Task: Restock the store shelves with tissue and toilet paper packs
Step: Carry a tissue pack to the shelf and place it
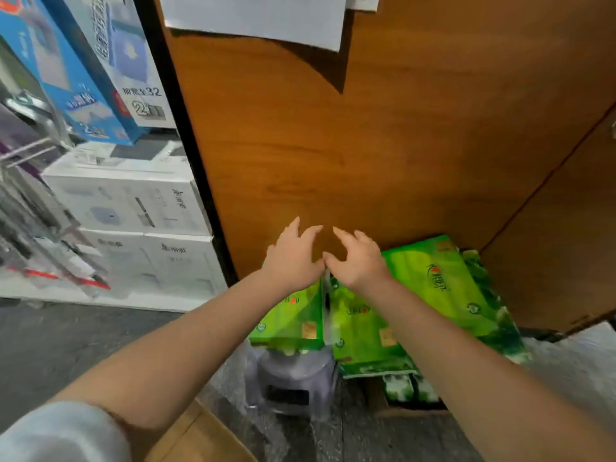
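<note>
Three green tissue packs lean in a row against a brown wooden panel [333,145]. The left pack [290,318] rests on a grey plastic-wrapped stool. The middle pack [360,335] sits beside it. The right pack [443,281] leans further back. My left hand [293,258] hovers over the top of the left pack, fingers spread and relaxed. My right hand [356,258] is over the top of the middle pack, fingers slightly curled and holding nothing. The two thumbs nearly touch above the gap between those packs.
White appliance boxes [133,201] are stacked at the left, with blue boxes [83,71] above them. A grey stool [290,378] stands under the left pack. An open cardboard box [406,395] holding more green packs sits on the dark floor. A paper sheet [256,18] hangs on the panel.
</note>
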